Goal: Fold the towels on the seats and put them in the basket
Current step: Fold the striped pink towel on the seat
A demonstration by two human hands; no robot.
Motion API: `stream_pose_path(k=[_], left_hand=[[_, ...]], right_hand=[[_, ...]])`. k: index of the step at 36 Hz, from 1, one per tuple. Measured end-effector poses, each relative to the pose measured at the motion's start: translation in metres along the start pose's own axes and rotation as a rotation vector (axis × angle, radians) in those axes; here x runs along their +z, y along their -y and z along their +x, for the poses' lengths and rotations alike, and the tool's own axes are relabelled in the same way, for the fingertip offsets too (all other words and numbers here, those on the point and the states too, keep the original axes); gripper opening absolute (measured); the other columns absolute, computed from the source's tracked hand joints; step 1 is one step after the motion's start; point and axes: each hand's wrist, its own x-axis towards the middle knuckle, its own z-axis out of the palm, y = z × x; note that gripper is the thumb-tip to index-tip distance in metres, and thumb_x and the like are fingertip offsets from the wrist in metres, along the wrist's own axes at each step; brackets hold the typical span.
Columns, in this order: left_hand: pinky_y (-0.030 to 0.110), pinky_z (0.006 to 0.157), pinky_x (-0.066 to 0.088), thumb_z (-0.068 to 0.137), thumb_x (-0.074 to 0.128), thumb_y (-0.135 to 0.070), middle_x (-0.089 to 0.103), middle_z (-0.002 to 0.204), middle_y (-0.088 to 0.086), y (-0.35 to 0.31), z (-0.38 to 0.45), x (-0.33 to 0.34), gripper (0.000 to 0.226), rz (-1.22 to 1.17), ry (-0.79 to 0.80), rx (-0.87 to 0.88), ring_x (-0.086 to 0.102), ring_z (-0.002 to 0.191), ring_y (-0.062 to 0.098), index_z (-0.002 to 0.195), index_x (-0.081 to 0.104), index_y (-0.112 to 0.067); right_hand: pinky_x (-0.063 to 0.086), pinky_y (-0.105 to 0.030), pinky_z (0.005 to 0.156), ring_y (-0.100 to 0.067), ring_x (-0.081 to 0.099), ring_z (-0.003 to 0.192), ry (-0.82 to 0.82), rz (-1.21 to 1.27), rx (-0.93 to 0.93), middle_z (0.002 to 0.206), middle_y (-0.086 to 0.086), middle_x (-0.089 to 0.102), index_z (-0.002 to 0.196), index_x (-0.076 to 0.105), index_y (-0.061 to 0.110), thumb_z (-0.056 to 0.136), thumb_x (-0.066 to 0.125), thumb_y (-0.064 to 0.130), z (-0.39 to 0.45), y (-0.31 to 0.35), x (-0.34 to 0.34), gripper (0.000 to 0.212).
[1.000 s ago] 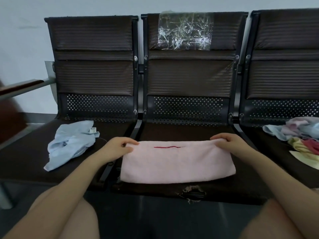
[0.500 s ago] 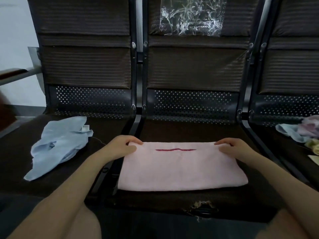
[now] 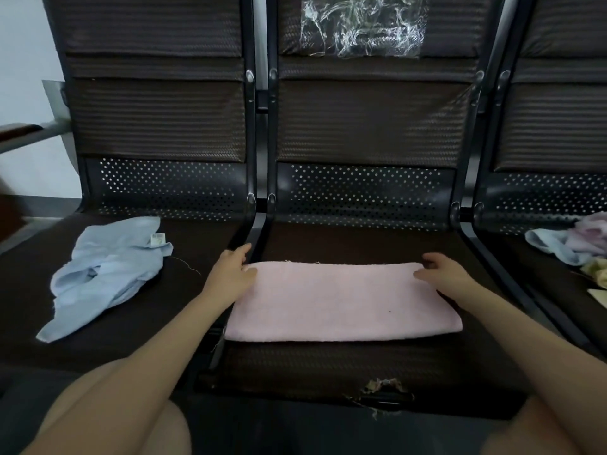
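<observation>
Now both hands flat, fingers spread: left hand (image 3: 232,270) and right hand (image 3: 441,270) on far corners of folded pink terry towel (image 3: 341,302), frame centre. Risk: layers slipping when lifted; near edge overhanging worn seat (image 3: 361,366).

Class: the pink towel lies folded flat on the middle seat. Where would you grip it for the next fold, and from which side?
Probably grip the pink towel at one short end, coming from the side: it lies as a long band.

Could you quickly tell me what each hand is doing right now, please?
Left hand: open, resting on the pink towel.
Right hand: open, resting on it too.
</observation>
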Motion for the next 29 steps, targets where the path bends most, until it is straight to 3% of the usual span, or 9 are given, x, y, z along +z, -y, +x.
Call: stream_pose_path(k=[5,11,17,22,25,29], left_hand=[[0.037,0.105,0.036,0.094,0.049,-0.029,0.030,0.152,0.016,-0.002,-0.010,0.011,0.063,0.104,0.127,-0.118,0.040,0.134,0.032,0.152,0.026,-0.022],[0.033,0.096,0.040,0.093,0.054,-0.038,0.030,0.152,0.014,-0.007,-0.021,0.008,0.069,0.098,0.177,-0.221,0.043,0.130,0.031,0.152,0.022,-0.023],[0.032,0.096,0.040,0.095,0.048,-0.046,0.025,0.155,0.016,-0.011,-0.040,0.005,0.073,0.235,0.262,-0.225,0.042,0.131,0.031,0.155,0.011,-0.022],[0.035,0.100,0.040,0.095,0.047,-0.045,0.017,0.155,0.015,-0.016,-0.050,0.000,0.069,0.266,0.263,-0.232,0.037,0.134,0.032,0.154,0.015,-0.026],[0.037,0.101,0.039,0.093,0.051,-0.040,0.020,0.150,0.011,-0.023,-0.054,-0.001,0.067,0.277,0.176,-0.217,0.032,0.134,0.030,0.152,0.021,-0.026],[0.038,0.105,0.038,0.095,0.051,-0.037,0.024,0.148,0.011,-0.032,-0.057,-0.001,0.060,0.205,0.085,-0.128,0.031,0.134,0.030,0.149,0.030,-0.023]], right_hand=[[0.042,-0.037,0.098,-0.029,0.048,0.125,0.037,-0.167,0.002,0.141,-0.013,0.047,0.145,0.039,0.013,0.091,0.060,0.022,-0.008,0.001,-0.002,0.059],[0.039,-0.039,0.104,-0.029,0.042,0.132,0.115,-0.284,-0.013,0.150,-0.010,0.036,0.149,0.031,0.019,0.090,0.062,0.035,-0.023,0.001,-0.001,0.068],[0.031,-0.036,0.108,-0.030,0.032,0.138,0.193,-0.172,-0.002,0.154,-0.012,0.027,0.147,0.036,0.017,0.089,0.066,0.026,-0.032,0.002,-0.003,0.066],[0.028,-0.040,0.111,-0.030,0.029,0.139,0.134,-0.054,0.014,0.153,-0.010,0.029,0.140,0.047,0.016,0.088,0.065,0.017,-0.034,0.008,-0.008,0.055],[0.033,-0.038,0.106,-0.030,0.037,0.134,0.041,-0.006,-0.038,0.149,-0.011,0.038,0.140,0.048,0.015,0.087,0.064,0.012,-0.033,0.020,-0.007,0.056],[0.041,-0.034,0.085,-0.028,0.048,0.116,0.009,0.096,-0.126,0.140,-0.011,0.046,0.138,0.049,0.019,0.087,0.060,0.007,-0.039,0.044,0.003,0.053]])
